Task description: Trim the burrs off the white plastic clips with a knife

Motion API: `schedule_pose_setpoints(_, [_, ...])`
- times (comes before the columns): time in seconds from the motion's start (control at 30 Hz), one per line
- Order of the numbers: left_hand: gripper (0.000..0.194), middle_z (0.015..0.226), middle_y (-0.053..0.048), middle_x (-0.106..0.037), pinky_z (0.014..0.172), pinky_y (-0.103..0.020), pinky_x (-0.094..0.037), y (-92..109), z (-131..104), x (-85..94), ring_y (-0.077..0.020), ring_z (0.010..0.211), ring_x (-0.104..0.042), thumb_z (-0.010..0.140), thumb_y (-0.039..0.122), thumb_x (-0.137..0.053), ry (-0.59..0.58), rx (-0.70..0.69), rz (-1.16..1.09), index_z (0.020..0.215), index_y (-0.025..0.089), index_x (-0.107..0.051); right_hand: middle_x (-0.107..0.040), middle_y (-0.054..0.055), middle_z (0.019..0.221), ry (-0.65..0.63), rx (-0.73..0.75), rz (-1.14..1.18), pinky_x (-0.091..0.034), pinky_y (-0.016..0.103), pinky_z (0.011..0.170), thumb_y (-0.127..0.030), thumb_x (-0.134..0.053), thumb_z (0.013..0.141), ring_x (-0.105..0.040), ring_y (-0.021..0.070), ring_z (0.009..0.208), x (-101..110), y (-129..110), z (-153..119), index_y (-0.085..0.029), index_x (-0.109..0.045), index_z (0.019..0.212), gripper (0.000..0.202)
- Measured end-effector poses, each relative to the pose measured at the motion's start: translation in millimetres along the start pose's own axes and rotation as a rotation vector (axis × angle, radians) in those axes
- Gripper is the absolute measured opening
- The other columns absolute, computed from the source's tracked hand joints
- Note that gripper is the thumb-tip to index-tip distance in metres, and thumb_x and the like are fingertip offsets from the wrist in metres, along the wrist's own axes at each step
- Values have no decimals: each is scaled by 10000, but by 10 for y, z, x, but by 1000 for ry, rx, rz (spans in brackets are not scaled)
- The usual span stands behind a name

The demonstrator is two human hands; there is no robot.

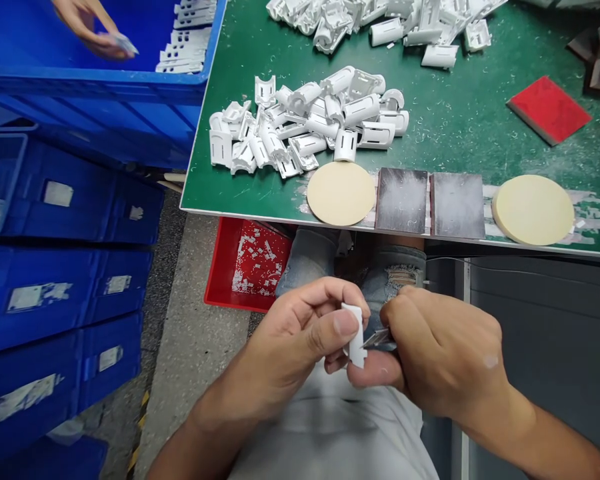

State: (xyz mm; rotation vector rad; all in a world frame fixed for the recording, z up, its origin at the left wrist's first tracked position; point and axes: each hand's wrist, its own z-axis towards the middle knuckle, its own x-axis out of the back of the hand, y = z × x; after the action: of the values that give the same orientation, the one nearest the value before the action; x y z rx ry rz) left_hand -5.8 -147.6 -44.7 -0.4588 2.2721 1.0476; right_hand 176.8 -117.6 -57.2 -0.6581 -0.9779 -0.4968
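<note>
Above my lap, my left hand (314,327) pinches a small white plastic part (355,337) between thumb and fingers. My right hand (437,347) is closed around a trimming knife, with only its thin metal blade (378,338) showing; the handle is hidden in the fist. The blade meets the edge of the white part, and my right thumb lies just below that part. On the green table ahead is a pile of similar white plastic parts (325,120), curved and slotted.
Along the front edge of the green table (460,113) lie two round cream pads (341,193) and two dark square blocks (403,200). A red block (550,110) lies further right. Below stands a red bin (225,267) with scraps. Another person's hand (93,30) is over a blue crate (95,77).
</note>
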Motion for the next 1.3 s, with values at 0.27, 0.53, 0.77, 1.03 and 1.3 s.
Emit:
schedule_pose_setpoints(0.27, [153, 712, 20, -551, 548, -174, -361, 4, 12, -17, -71, 603, -435, 897, 340, -717, 14, 6, -42, 896, 191, -684, -321, -26, 527, 11, 5, -20, -186, 352, 516, -621, -307, 1004, -268, 130, 498, -10, -12, -13, -217, -415, 553, 614])
schedule_pose_setpoints(0.53, [142, 744, 20, -538, 552, -166, -354, -24, 30, -15, -61, 605, -426, 911, 325, -699, 13, 7, -67, 918, 184, -682, -315, -29, 530, 41, 7, 5, -192, 353, 516, -590, -345, 1011, -268, 128, 503, -51, -12, -53, -214, -414, 547, 601])
schedule_pose_setpoints(0.77, [145, 745, 22, -526, 560, -180, -339, -38, 44, -33, -62, 602, -419, 916, 328, -688, 16, 32, -69, 906, 184, -671, -334, -29, 496, 66, -1, 73, -187, 353, 509, -570, -381, 1011, -276, 130, 482, -62, -9, -94, -222, -432, 543, 585])
schedule_pose_setpoints(1.03, [111, 786, 30, -572, 567, -197, -370, 107, 47, -50, -81, 617, -466, 925, 336, -662, 258, -283, 332, 927, 225, -653, -325, -64, 583, -20, -274, 1043, -185, 307, 534, -683, -447, 943, -286, 97, 517, -134, 26, -287, -219, -413, 660, 545])
schedule_pose_setpoints(1.3, [182, 1041, -61, -725, 885, -363, -431, 1250, 1092, -270, -237, 983, -573, 966, 257, -581, 507, -1106, 1911, 1090, 195, -699, -482, -42, 716, -468, -667, 1967, -253, 225, 497, -654, -853, 591, -308, 64, 554, -129, 424, -268, -155, -639, 1120, 758])
